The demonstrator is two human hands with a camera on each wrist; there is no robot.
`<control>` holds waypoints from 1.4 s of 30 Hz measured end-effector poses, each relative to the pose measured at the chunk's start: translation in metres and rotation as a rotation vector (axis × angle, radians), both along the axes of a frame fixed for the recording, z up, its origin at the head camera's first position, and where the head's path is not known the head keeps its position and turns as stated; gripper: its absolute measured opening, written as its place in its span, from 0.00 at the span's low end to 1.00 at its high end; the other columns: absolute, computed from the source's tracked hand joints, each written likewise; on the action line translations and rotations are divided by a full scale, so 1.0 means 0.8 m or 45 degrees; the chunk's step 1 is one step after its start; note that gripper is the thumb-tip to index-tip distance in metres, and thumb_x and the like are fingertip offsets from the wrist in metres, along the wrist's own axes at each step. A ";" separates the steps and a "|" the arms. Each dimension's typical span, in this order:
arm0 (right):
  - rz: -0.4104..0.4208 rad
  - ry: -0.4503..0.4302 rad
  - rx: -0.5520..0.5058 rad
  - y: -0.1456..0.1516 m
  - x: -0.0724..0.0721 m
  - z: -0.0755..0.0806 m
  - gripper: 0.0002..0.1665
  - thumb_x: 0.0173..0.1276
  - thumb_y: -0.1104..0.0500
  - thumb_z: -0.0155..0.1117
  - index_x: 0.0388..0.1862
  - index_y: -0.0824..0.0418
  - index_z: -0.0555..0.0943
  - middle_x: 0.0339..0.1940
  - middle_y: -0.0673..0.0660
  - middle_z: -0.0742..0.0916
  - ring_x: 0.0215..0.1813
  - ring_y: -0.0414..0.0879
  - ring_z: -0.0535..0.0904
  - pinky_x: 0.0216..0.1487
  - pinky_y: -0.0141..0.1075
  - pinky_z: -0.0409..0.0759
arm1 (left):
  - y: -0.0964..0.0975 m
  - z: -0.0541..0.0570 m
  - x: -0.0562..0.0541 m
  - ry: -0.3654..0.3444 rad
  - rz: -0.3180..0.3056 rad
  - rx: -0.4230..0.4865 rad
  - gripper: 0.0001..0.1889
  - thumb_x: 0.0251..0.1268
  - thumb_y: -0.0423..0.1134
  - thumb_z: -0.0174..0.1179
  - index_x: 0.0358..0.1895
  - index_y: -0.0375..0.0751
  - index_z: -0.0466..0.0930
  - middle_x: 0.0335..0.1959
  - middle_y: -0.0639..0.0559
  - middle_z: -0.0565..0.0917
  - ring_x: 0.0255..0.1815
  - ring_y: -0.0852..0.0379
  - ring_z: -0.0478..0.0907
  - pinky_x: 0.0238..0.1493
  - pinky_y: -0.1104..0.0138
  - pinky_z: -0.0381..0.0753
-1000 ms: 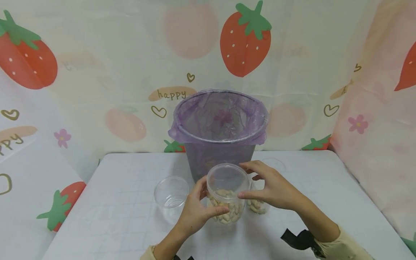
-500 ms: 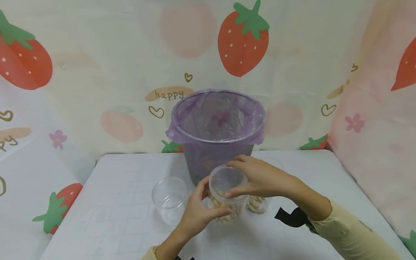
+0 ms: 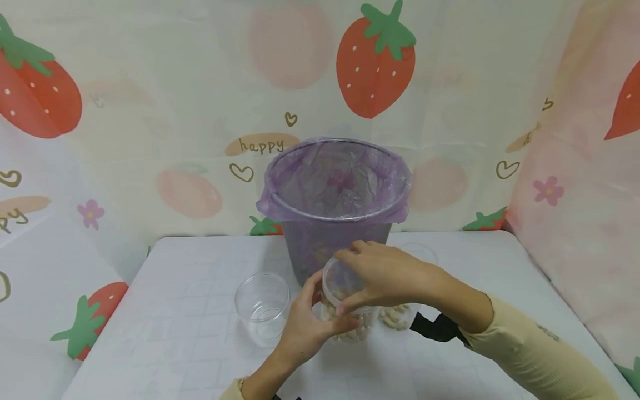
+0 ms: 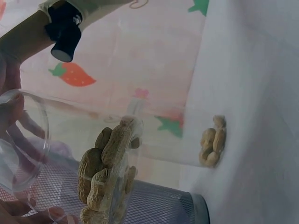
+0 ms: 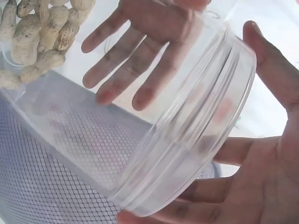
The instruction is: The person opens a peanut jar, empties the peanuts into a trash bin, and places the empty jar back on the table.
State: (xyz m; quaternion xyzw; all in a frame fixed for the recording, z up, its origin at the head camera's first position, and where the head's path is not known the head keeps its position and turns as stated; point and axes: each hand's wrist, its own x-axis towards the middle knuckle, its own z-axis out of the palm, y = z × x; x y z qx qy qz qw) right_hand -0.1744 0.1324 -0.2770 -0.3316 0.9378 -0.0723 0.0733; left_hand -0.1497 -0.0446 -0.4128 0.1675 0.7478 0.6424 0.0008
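A clear plastic jar [image 5: 140, 135] with unshelled peanuts [image 4: 100, 168] in its bottom is held upright over the table. My left hand [image 3: 306, 328] grips its side, thumb across the front. From above, my right hand [image 3: 390, 275] spans the clear round lid [image 5: 205, 121] at the jar's top, fingers and thumb on its edge. In the right wrist view, the left hand's fingers show through the clear wall. Just right of the held jar stands another clear container with peanuts [image 3: 395, 318], partly hidden by the right hand. To the left is an empty clear jar [image 3: 262, 303].
A mesh bin [image 3: 305, 244] lined with a purple bag [image 3: 285, 208] stands right behind the jars. A faint clear round outline [image 3: 424, 251] lies at the back right of the white table [image 3: 190, 333]. A strawberry-print cloth [image 3: 200, 100] hangs behind.
My right hand has moved left over the lid and closed more around it, its forearm swinging round. The left hand keeps its grip on the jar.
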 end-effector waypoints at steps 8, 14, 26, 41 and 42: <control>-0.009 -0.023 0.027 -0.004 -0.001 0.000 0.50 0.53 0.33 0.72 0.68 0.59 0.70 0.53 0.61 0.82 0.49 0.51 0.80 0.47 0.45 0.82 | 0.001 0.000 0.000 -0.003 0.013 -0.031 0.47 0.43 0.46 0.78 0.70 0.54 0.62 0.61 0.59 0.77 0.60 0.55 0.73 0.67 0.46 0.66; -0.018 -0.012 0.020 -0.006 -0.002 -0.001 0.48 0.53 0.35 0.72 0.67 0.58 0.71 0.53 0.60 0.82 0.49 0.51 0.79 0.46 0.45 0.82 | 0.002 0.001 0.001 -0.010 0.016 -0.019 0.47 0.43 0.45 0.78 0.70 0.57 0.62 0.61 0.60 0.77 0.60 0.54 0.73 0.65 0.44 0.68; 0.033 0.100 -0.001 -0.009 0.000 0.001 0.42 0.50 0.39 0.73 0.62 0.57 0.76 0.46 0.56 0.84 0.44 0.48 0.79 0.42 0.40 0.80 | -0.001 0.003 0.001 0.024 0.017 -0.015 0.46 0.41 0.43 0.80 0.67 0.60 0.65 0.58 0.62 0.79 0.55 0.57 0.77 0.62 0.53 0.71; 0.605 -0.286 -0.075 0.009 -0.023 0.015 0.43 0.52 0.55 0.75 0.69 0.52 0.70 0.73 0.55 0.70 0.75 0.49 0.64 0.71 0.47 0.69 | -0.017 -0.004 -0.001 0.052 -0.135 -0.035 0.49 0.44 0.43 0.78 0.72 0.47 0.60 0.68 0.52 0.72 0.65 0.52 0.73 0.65 0.60 0.74; 0.589 -0.295 -0.091 0.008 -0.022 0.014 0.41 0.55 0.54 0.74 0.68 0.53 0.71 0.73 0.56 0.70 0.75 0.50 0.63 0.71 0.48 0.69 | -0.017 -0.004 -0.001 0.053 -0.127 -0.039 0.49 0.44 0.44 0.78 0.72 0.48 0.60 0.68 0.53 0.72 0.64 0.52 0.73 0.65 0.59 0.74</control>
